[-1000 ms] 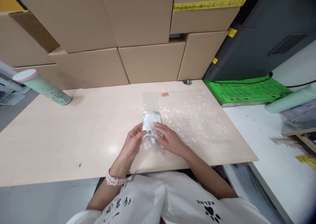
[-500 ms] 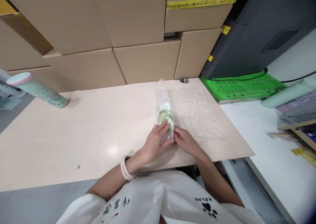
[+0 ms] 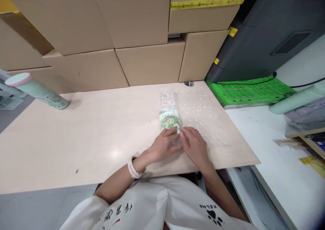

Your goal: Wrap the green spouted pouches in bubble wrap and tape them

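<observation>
A green-and-white packet (image 3: 168, 120) lies on the table, partly wrapped in clear bubble wrap (image 3: 203, 111). One strip of the wrap reaches beyond the packet's far end, and a wider flat sheet spreads to its right. My left hand (image 3: 164, 144) grips the packet's near end from the left, fingers on top and thumb along the near edge. On the right side, my right hand (image 3: 195, 145) has its fingers bent round the edge of the wrap, close to the left fingertips. Both hands partly hide the packet's near end.
Cardboard boxes (image 3: 149, 64) are stacked along the back of the table (image 3: 88, 132). A mint tumbler (image 3: 43, 91) stands at the left. To the right are a green plastic crate (image 3: 248, 91), a dark machine (image 3: 264, 37) and a white side surface (image 3: 274, 148).
My right hand has shifted up and over the wrap's edge. The wrapped packet lies flatter, with more of its printed face showing. My left hand stays on its near end.
</observation>
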Tool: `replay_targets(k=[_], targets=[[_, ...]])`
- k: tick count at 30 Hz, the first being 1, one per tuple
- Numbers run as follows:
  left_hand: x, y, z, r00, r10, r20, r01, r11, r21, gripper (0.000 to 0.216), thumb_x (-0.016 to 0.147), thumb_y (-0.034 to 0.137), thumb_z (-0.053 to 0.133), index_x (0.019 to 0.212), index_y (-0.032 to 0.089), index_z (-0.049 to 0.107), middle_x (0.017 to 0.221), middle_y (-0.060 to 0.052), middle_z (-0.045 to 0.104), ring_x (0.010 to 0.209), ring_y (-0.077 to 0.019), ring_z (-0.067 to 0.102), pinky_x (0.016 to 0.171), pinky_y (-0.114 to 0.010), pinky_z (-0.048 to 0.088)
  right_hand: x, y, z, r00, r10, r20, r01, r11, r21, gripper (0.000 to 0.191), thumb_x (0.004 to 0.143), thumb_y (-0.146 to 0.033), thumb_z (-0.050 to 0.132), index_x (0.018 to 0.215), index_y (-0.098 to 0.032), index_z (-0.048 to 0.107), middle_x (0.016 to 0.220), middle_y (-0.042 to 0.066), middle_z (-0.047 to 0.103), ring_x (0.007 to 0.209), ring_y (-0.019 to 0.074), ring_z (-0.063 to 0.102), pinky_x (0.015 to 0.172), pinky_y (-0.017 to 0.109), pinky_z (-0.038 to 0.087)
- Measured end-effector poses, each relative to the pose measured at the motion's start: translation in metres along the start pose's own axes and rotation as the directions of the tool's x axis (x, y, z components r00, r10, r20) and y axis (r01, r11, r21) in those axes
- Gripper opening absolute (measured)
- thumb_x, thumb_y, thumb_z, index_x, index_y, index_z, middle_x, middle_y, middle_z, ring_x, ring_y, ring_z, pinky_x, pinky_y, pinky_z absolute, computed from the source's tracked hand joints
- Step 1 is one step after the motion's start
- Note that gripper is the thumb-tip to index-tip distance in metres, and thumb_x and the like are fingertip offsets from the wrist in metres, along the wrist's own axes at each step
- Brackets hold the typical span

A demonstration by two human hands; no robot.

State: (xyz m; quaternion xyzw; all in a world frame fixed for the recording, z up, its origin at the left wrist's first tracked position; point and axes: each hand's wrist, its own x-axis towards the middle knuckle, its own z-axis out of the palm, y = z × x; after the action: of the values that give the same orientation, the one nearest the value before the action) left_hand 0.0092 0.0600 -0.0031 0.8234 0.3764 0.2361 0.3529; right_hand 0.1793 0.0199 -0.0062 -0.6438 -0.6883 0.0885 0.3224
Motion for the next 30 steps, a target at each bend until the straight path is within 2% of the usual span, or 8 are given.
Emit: replay_targets(k=[2, 4, 6, 9, 11, 15, 20, 30], targets=[[-0.002, -0.006, -0.012, 0.969, -0.203, -0.139, 0.161, 0.950, -0.267, 0.028, 0.088, 0.031, 0.064, 0.114, 0.020, 0.069, 0.134, -0.014, 0.062, 0.121, -0.0288, 0.060, 0.100, -0.044, 0.048, -0.001, -0.001, 0.004, 0.997, -0.027, 0.067, 0.027, 1.000, 0.000, 0.030, 0.101, -0.033, 0.040, 0.118, -0.019, 0.061, 0.120, 0.013, 0.064, 0.106, 0.0282, 0.063, 0.084, 0.042, 0.052], [-0.003, -0.012, -0.023, 0.834, -0.477, -0.275, 0.296, 0.810, -0.507, 0.036, 0.085, 0.027, 0.066, 0.120, 0.019, 0.066, 0.129, -0.013, 0.064, 0.117, -0.0254, 0.061, 0.100, -0.040, 0.047, -0.002, 0.000, 0.010, 0.996, -0.025, 0.089, 0.025, 1.000, 0.010, 0.032, 0.101, -0.035, 0.041, 0.120, -0.017, 0.059, 0.123, 0.015, 0.062, 0.109, 0.0299, 0.062, 0.088, 0.046, 0.052], [-0.004, -0.014, -0.031, 0.748, -0.639, -0.183, 0.331, 0.597, -0.731, 0.051, 0.077, 0.023, 0.073, 0.126, 0.017, 0.061, 0.126, -0.013, 0.065, 0.111, -0.0230, 0.062, 0.097, -0.037, 0.048, -0.001, 0.001, 0.014, 0.995, -0.029, 0.097, 0.025, 0.999, 0.042, 0.032, 0.101, -0.035, 0.042, 0.121, -0.017, 0.058, 0.124, 0.015, 0.062, 0.113, 0.0312, 0.060, 0.093, 0.048, 0.050], [-0.007, -0.009, -0.041, 0.798, -0.584, 0.149, 0.348, 0.245, -0.905, 0.049, 0.073, 0.024, 0.076, 0.120, 0.016, 0.063, 0.110, -0.011, 0.068, 0.089, -0.0172, 0.064, 0.080, -0.030, 0.051, 0.003, -0.002, 0.015, 0.991, -0.037, 0.132, 0.018, 0.989, 0.144, 0.030, 0.100, -0.034, 0.042, 0.121, -0.018, 0.057, 0.124, 0.015, 0.062, 0.116, 0.0301, 0.059, 0.097, 0.049, 0.049], [-0.011, -0.002, -0.044, 0.814, -0.559, 0.156, 0.310, 0.192, -0.931, 0.042, 0.072, 0.025, 0.077, 0.111, 0.016, 0.066, 0.102, -0.007, 0.067, 0.081, -0.0136, 0.061, 0.074, -0.026, 0.049, 0.006, -0.010, 0.015, 0.980, -0.062, 0.188, 0.013, 0.968, 0.249, 0.030, 0.101, -0.033, 0.041, 0.123, -0.019, 0.056, 0.124, 0.013, 0.062, 0.116, 0.0273, 0.059, 0.098, 0.047, 0.049], [-0.028, 0.010, -0.041, 0.813, -0.556, -0.171, 0.137, 0.468, -0.873, 0.052, 0.077, 0.032, 0.076, 0.126, 0.021, 0.061, 0.105, -0.003, 0.061, 0.085, -0.0118, 0.058, 0.078, -0.024, 0.048, 0.008, -0.033, 0.021, 0.938, -0.163, 0.306, 0.011, 0.896, 0.444, 0.032, 0.099, -0.024, 0.040, 0.125, -0.021, 0.058, 0.121, 0.010, 0.065, 0.113, 0.0233, 0.061, 0.098, 0.041, 0.050], [-0.043, 0.010, -0.031, 0.923, -0.200, -0.329, 0.053, 0.912, -0.406, 0.047, 0.087, 0.030, 0.068, 0.133, 0.029, 0.060, 0.117, -0.006, 0.053, 0.092, -0.0149, 0.056, 0.081, -0.030, 0.051, 0.007, -0.045, 0.033, 0.898, -0.214, 0.384, -0.053, 0.814, 0.579, 0.041, 0.083, -0.010, 0.047, 0.116, -0.024, 0.066, 0.114, 0.006, 0.070, 0.105, 0.0240, 0.065, 0.090, 0.038, 0.053], [-0.029, -0.008, -0.008, 0.990, 0.038, -0.138, -0.021, 0.993, 0.120, 0.054, 0.097, 0.026, 0.050, 0.149, 0.024, 0.038, 0.134, -0.015, 0.048, 0.122, -0.0290, 0.048, 0.099, -0.050, 0.051, -0.004, -0.018, 0.005, 0.934, -0.048, 0.355, -0.104, 0.913, 0.394, 0.018, 0.085, -0.018, 0.046, 0.076, -0.022, 0.061, 0.074, 0.000, 0.063, 0.066, 0.0171, 0.057, 0.061, 0.029, 0.046]])
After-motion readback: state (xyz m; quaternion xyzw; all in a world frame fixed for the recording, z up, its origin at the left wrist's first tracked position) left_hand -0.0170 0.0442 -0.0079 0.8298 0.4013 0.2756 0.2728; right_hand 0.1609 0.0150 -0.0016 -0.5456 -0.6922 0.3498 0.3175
